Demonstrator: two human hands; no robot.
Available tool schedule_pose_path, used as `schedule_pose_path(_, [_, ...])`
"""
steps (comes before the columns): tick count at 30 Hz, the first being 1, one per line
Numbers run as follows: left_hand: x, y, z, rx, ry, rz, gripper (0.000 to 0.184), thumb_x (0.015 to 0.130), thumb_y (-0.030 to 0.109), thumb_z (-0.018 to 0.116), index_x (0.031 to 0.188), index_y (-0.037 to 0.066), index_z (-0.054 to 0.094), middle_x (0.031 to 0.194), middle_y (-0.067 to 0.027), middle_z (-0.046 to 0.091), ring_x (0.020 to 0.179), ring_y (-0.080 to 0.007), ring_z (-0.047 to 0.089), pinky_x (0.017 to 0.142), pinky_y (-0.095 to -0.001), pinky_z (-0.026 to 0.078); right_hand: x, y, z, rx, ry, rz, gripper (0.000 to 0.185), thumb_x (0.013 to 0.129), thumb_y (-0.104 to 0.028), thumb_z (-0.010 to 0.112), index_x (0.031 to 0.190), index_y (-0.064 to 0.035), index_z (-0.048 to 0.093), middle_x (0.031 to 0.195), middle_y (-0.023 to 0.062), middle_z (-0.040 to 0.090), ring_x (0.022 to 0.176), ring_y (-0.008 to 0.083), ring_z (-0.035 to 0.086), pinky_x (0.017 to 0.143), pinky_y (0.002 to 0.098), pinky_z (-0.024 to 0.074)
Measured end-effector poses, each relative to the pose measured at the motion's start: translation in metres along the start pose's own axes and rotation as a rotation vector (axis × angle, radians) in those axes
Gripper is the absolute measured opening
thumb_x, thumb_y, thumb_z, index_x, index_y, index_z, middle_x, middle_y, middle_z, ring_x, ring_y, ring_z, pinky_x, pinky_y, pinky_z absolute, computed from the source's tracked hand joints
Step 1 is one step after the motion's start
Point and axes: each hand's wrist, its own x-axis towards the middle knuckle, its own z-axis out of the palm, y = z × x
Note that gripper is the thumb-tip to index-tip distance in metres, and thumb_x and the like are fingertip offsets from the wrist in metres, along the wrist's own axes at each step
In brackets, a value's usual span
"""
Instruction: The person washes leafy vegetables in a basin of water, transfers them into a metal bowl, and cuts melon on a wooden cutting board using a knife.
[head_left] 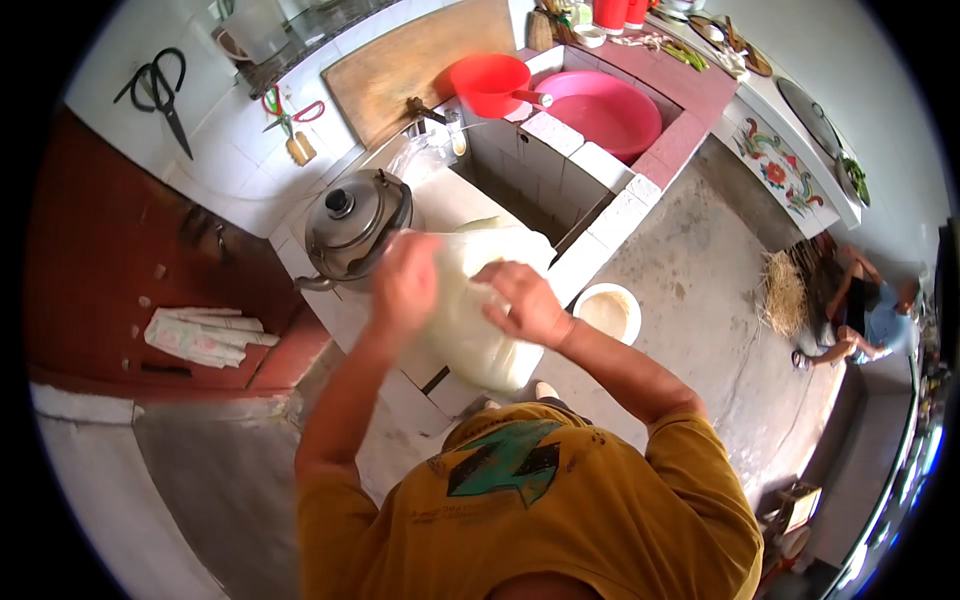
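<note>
A pale, full plastic bag stands at the edge of the tiled counter, in front of my body. My left hand is raised at the bag's upper left side and smeared by motion, so its fingers are unclear. On the bag's upper right side lies my right hand, its fingers curled against the plastic. Left of the bag is a metal pot with a lid and black knob. Another thin clear plastic bag rests near the tap.
Behind the bag is a tiled sink, with a red dipper and a pink basin beyond. A white bucket stands on the floor at right. A seated person is far right, near straw.
</note>
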Motion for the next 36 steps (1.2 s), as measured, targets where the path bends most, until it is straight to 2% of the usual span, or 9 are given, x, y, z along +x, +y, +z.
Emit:
schedule_pose_path(2, [-0.032,0.016,0.022,-0.361,-0.481,0.075,0.023,0.076,-0.005,0.054,0.094,0.008,0.061,0.086,-0.0086,0.061,0.083,-0.0313,0.06,0.07,-0.0394,0.048,-0.019,-0.01,0.011,-0.224,-0.199,-0.002,0.055,0.082,-0.041,0.064,0.122,-0.0058,0.051,0.124,0.018,0.05,0.109,0.0333,0.053,0.093,0.0437,0.0418])
schedule_pose_path(5, [-0.041,-0.016,0.043,-0.202,-0.603,0.026,0.022,0.076,-0.004,0.054,0.093,0.007,0.061,0.088,-0.0086,0.062,0.085,-0.0309,0.06,0.073,-0.0398,0.048,-0.048,-0.018,0.013,-0.415,-0.314,0.202,0.064,0.081,-0.04,0.065,0.132,-0.0061,0.044,0.13,0.0181,0.046,0.11,0.0318,0.053,0.094,0.0438,0.0405])
schedule_pose_path(9, [-0.014,-0.038,0.051,-0.063,-0.512,0.22,0.03,0.076,-0.003,0.053,0.102,0.007,0.062,0.104,-0.0119,0.062,0.099,-0.031,0.058,0.087,-0.0397,0.047,-0.063,-0.021,0.015,-0.409,-0.372,0.407,0.066,0.08,-0.033,0.066,0.138,-0.0122,0.04,0.101,0.0118,0.06,0.098,0.0277,0.057,0.085,0.0423,0.0422])
schedule_pose_path(14, [0.017,-0.047,0.078,0.003,-0.425,0.458,0.03,0.08,0.007,0.061,0.11,0.007,0.061,0.106,-0.0106,0.062,0.098,-0.0296,0.059,0.087,-0.0385,0.048,-0.096,-0.019,0.017,-0.419,-0.202,0.359,0.011,0.079,-0.023,0.066,0.081,-0.0118,0.068,0.086,0.0063,0.062,0.085,0.0252,0.058,0.078,0.0387,0.0421])
schedule_pose_path(18, [0.048,-0.045,0.084,-0.162,-0.38,0.306,0.026,0.082,0.013,0.063,0.108,0.01,0.062,0.09,-0.0041,0.066,0.081,-0.0259,0.063,0.07,-0.0364,0.052,-0.144,-0.027,0.024,-0.145,0.068,0.484,0.015,0.082,-0.023,0.067,0.078,-0.0086,0.067,0.084,0.005,0.063,0.084,0.0208,0.058,0.077,0.0373,0.0424])
schedule_pose_path(21, [0.059,-0.064,0.098,-0.166,-0.439,0.106,0.035,0.084,0.026,0.065,0.111,0.005,0.06,0.105,-0.0156,0.065,0.092,-0.0327,0.061,0.081,-0.0375,0.05,-0.173,-0.024,0.05,0.732,0.369,1.199,0.019,0.088,-0.022,0.063,0.075,-0.0075,0.067,0.08,-0.0013,0.061,0.083,0.0153,0.057,0.077,0.034,0.0422])
schedule_pose_path(25, [0.032,-0.139,0.148,-0.42,-1.112,-0.652,0.07,0.084,0.058,0.058,0.127,0.003,0.053,0.118,-0.0137,0.062,0.108,-0.0254,0.058,0.092,-0.0339,0.044,-0.186,-0.008,0.087,1.154,0.924,1.292,0.048,0.085,-0.03,0.065,0.126,-0.0107,0.049,0.117,0.0025,0.055,0.11,0.0164,0.047,0.09,0.0387,0.0351])
schedule_pose_path(30, [0.034,-0.096,0.11,-0.559,-1.189,-0.999,0.082,0.083,0.069,0.049,0.138,0.008,0.044,0.139,-0.011,0.045,0.126,-0.0247,0.044,0.102,-0.0437,0.036,-0.195,-0.018,0.116,1.831,0.349,1.175,0.081,0.085,-0.038,0.067,0.142,0.0,0.024,0.142,0.0173,0.037,0.132,0.0349,0.035,0.102,0.0528,0.0371])
schedule_pose_path(36, [0.016,-0.109,0.107,-0.727,-1.2,-1.072,0.073,0.088,0.063,0.047,0.138,0.009,0.043,0.136,-0.0113,0.048,0.124,-0.0241,0.046,0.102,-0.0424,0.038,-0.158,-0.023,0.12,1.741,0.35,1.293,0.064,0.086,-0.029,0.068,0.137,-0.0083,0.036,0.134,0.0071,0.046,0.12,0.0277,0.047,0.098,0.0491,0.0431])
